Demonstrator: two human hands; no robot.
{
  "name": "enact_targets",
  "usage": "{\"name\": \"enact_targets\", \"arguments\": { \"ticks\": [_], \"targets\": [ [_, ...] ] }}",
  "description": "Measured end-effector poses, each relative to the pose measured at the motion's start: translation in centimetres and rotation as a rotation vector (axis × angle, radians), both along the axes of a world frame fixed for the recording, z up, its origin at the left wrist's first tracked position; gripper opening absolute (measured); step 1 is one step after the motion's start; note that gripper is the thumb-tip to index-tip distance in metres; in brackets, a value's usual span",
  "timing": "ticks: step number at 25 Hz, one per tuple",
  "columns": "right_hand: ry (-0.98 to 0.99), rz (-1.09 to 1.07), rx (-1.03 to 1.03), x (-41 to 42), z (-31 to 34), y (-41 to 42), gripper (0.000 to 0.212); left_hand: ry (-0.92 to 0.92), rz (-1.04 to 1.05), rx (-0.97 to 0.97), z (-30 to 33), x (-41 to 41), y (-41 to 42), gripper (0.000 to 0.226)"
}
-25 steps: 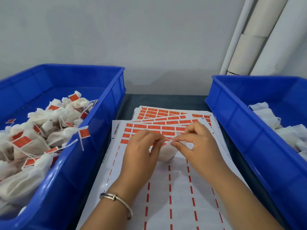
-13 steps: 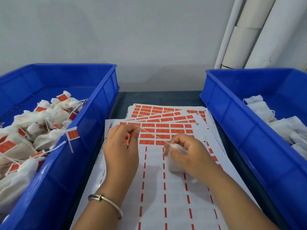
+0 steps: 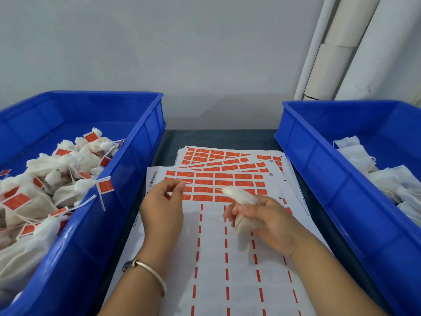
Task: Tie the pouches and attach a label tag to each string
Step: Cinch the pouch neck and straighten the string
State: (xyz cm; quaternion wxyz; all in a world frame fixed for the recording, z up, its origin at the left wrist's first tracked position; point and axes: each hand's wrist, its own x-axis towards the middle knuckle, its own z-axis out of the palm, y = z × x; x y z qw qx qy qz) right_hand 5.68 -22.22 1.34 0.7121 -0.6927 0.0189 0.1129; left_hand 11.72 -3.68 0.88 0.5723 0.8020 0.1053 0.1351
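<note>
My right hand (image 3: 266, 221) grips a small white pouch (image 3: 242, 207) by its gathered neck, above the label sheet. The pouch's top points up and left. A thin string (image 3: 202, 186) runs taut from the pouch top to my left hand (image 3: 163, 207), which pinches its end between thumb and fingers. Sheets of orange label tags (image 3: 224, 179) lie fanned on the table under both hands; the near sheet (image 3: 227, 270) is mostly peeled.
A blue bin (image 3: 127, 169) on the left holds several tied pouches with orange tags; one tag hangs over its rim. A blue bin (image 3: 319, 169) on the right holds white untied pouches. White pipes stand at the back right against the wall.
The hands have drawn apart, pulling the string tight. The left hand moved left with the string end; the right hand lifted the pouch off the sheet and turned it.
</note>
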Motion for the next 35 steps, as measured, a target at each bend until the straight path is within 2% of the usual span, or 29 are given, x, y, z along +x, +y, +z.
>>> {"name": "enact_targets", "arguments": {
  "ticks": [2,4,6,8,10,13,16,21,25,31,35],
  "targets": [
    [0.003,-0.096,0.290,0.3,-0.1,-0.3,0.021,0.052,-0.086,0.044,-0.2,-0.3,-0.5,0.007],
    [-0.008,-0.181,0.379,0.6,-0.4,-0.7,0.026,0.054,-0.201,0.153,-0.3,-0.6,-0.8,0.011],
    [-0.013,-0.259,0.319,0.8,-0.8,-0.9,0.029,0.024,-0.379,0.354,-0.3,-1.0,-0.9,0.009],
    [-0.017,-0.322,0.194,0.9,-1.1,-0.8,0.024,-0.033,-0.590,0.549,-0.3,-1.3,-1.2,0.007],
    [-0.019,-0.393,-0.002,0.8,-1.2,-0.4,0.017,-0.061,-0.734,0.632,-0.4,-1.7,-1.6,0.011],
    [-0.086,-0.376,-0.362,0.7,-1.2,0.1,0.009,-0.114,-0.815,0.577,-0.1,-2.5,-1.9,0.009],
    [-0.161,-0.234,-0.500,0.4,-1.0,0.4,0.013,-0.219,-0.834,0.447,0.1,-3.1,-1.8,0.020],
    [-0.199,-0.025,-0.566,-0.1,-1.3,1.0,0.007,-0.357,-0.758,0.384,0.4,-3.3,-1.9,0.033],
    [-0.227,0.081,-0.535,-0.2,-1.1,1.4,0.013,-0.225,-0.751,0.252,0.1,-3.0,-2.0,0.031],
    [-0.249,0.064,-0.515,-0.3,-1.2,1.5,0.029,-0.033,-0.715,0.106,-0.2,-3.0,-2.3,0.021],
    [-0.257,-0.072,-0.543,0.0,-1.2,1.8,0.021,0.001,-0.647,0.066,-0.3,-2.8,-2.5,0.018]
  ]
}}
